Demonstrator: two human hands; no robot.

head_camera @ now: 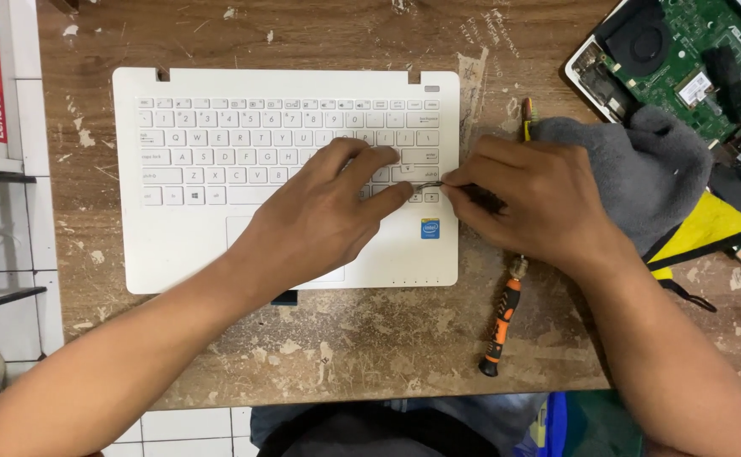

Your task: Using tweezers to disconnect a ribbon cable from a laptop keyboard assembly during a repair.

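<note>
Right hand [531, 199] pinches a half-hidden thin metal tool [425, 184]; left hand [337, 207], fingers spread, covers keyboard [218, 152] keys.

A scarred, paint-flecked wooden table [370, 355] stands on white floor tiles [24, 254].

The left hand [324, 216] hides several keys; the circuit board [709, 59] is cut off.

The left hand [324, 216] lies on a white laptop keyboard panel [218, 245], fingertips on the keys at its lower right. Just beside those fingertips, the right hand [531, 199] pinches thin metal tweezers [425, 185], tips touching the keys. An orange-and-black screwdriver [500, 320] lies below the right fingers; a grey cloth [641, 169] behind them.
</note>
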